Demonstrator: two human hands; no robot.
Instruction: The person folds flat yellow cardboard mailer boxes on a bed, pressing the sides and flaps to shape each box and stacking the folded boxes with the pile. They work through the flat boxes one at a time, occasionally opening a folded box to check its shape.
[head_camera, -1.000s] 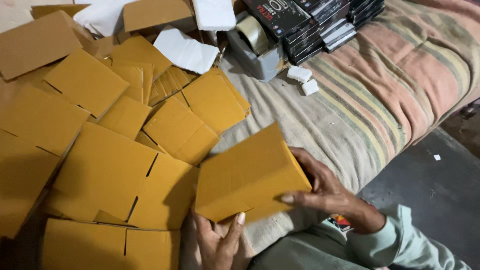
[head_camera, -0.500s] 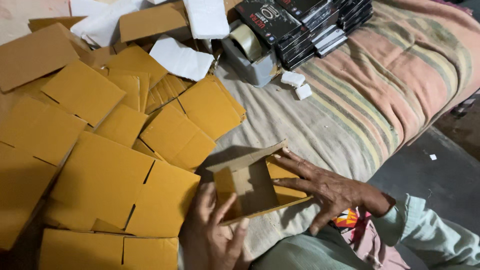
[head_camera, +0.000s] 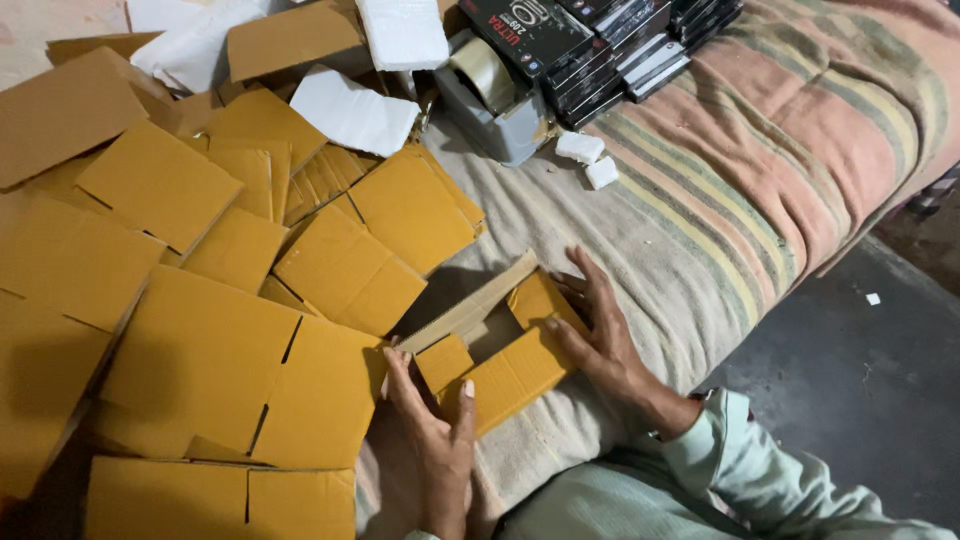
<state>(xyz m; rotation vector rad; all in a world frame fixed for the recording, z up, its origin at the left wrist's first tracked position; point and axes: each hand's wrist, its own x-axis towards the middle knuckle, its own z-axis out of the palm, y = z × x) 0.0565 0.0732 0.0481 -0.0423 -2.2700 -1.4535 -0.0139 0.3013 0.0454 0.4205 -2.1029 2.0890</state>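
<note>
A small yellow-brown cardboard box (head_camera: 500, 345) lies on the striped blanket (head_camera: 720, 200) in front of me, its flaps being folded inward. My left hand (head_camera: 435, 430) presses on the near-left flap, thumb on top. My right hand (head_camera: 595, 330) rests on the right side flap, fingers spread over the edge. Both hands hold the box between them.
Several flat yellow cardboard blanks (head_camera: 200, 330) cover the left side. A grey tape dispenser (head_camera: 495, 95) stands at the back, beside stacks of dark flat boxes (head_camera: 600, 45). White foam pieces (head_camera: 590, 158) and white sheets (head_camera: 350, 105) lie nearby. The dark floor (head_camera: 860, 370) is at the right.
The box went from a flat-sided shape held up in my hands to an opened box laid on the blanket. My hands shifted onto its flaps and folded them inward.
</note>
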